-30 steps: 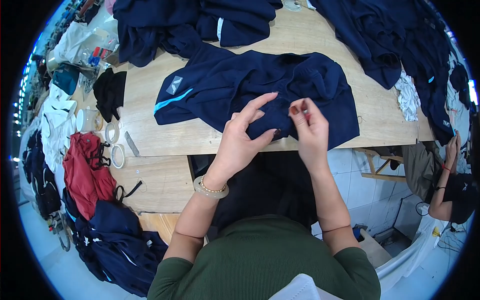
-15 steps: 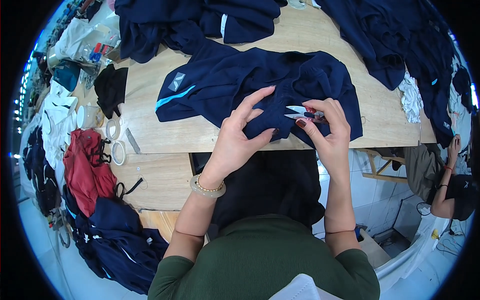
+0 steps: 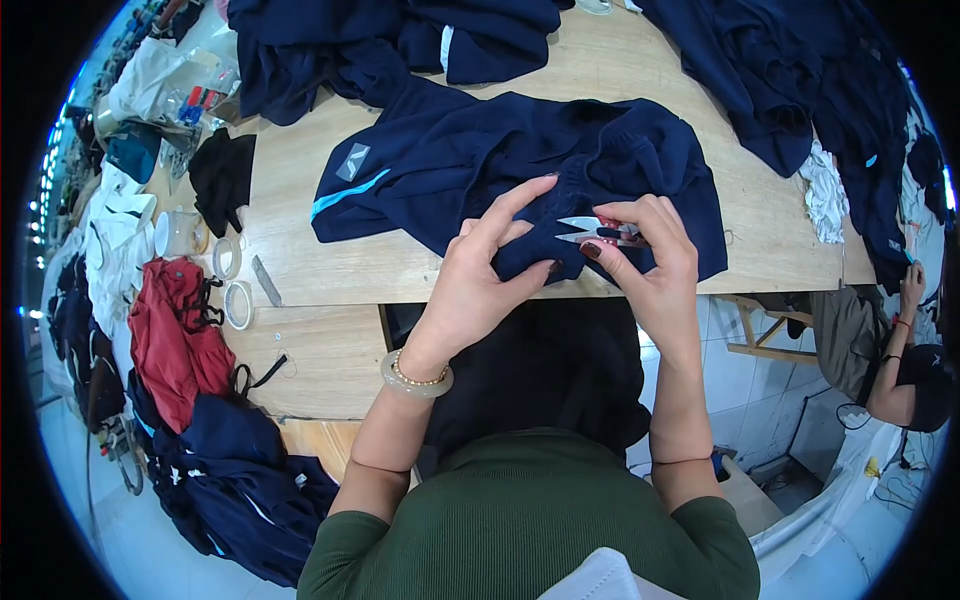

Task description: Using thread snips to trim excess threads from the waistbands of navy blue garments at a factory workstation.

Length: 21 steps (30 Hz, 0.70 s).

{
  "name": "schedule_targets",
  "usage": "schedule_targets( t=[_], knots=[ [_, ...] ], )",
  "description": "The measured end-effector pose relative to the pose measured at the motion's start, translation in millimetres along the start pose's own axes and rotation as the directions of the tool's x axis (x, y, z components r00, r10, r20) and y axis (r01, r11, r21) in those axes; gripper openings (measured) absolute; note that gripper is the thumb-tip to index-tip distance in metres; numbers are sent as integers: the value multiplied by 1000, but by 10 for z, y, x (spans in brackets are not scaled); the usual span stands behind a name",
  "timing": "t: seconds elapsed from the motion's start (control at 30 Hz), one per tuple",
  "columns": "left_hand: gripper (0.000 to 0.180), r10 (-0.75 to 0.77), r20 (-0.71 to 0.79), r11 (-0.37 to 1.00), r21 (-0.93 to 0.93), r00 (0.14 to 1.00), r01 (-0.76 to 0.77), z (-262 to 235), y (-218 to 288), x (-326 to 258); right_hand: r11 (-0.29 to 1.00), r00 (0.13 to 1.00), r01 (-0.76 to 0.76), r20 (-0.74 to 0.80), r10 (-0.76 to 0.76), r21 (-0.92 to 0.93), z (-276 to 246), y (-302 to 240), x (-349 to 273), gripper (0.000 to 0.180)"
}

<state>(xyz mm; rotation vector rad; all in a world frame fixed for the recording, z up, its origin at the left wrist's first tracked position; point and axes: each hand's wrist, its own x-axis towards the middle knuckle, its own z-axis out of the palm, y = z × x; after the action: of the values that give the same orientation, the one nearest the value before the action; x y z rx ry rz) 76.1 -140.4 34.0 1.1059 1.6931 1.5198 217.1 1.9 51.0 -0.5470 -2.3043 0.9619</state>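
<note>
A navy blue garment [image 3: 430,165] with a light blue stripe and a grey patch lies across the wooden table. My left hand [image 3: 490,245] is closed on a fold of it, with the thumb below and a finger stretched along the cloth above. Between the thumb and fingers of my right hand [image 3: 650,245] is a pair of small thread snips [image 3: 580,229] with red on the grips. Their blades are parted and point left, over the fold of cloth beside my left fingers. Any thread at the blades is too fine to make out.
More navy garments [image 3: 300,60] are heaped at the far side, with another pile [image 3: 760,80] at far right. On the left are tape rolls [image 3: 238,305], a grey strip [image 3: 266,281], red cloth [image 3: 175,330] and white cloth [image 3: 115,230]. A person's arm [image 3: 900,340] shows at right.
My right hand has moved the snips slightly left, closer to my left fingers. The left hand keeps its hold on the garment, nearly in the same place.
</note>
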Motion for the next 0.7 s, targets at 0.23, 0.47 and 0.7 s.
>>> schedule_targets(
  t=[0.23, 0.47, 0.7],
  knots=[
    [73, -27, -2, 1000, -14, 1000, 27, -6, 22, 5, 932, 986, -137, -41, 160, 335, 7, 61, -17, 26],
    [75, -20, 24, 1000, -6, 1000, 20, -20, 28, -3, 1000, 999, 17, 36, -17, 15, -32, 54, -4, 26],
    [75, -21, 30, 1000, -4, 999, 21, -15, 38, 6, 1000, 998, 13, 57, -13, 6, -45, 26, -4, 27]
  ],
)
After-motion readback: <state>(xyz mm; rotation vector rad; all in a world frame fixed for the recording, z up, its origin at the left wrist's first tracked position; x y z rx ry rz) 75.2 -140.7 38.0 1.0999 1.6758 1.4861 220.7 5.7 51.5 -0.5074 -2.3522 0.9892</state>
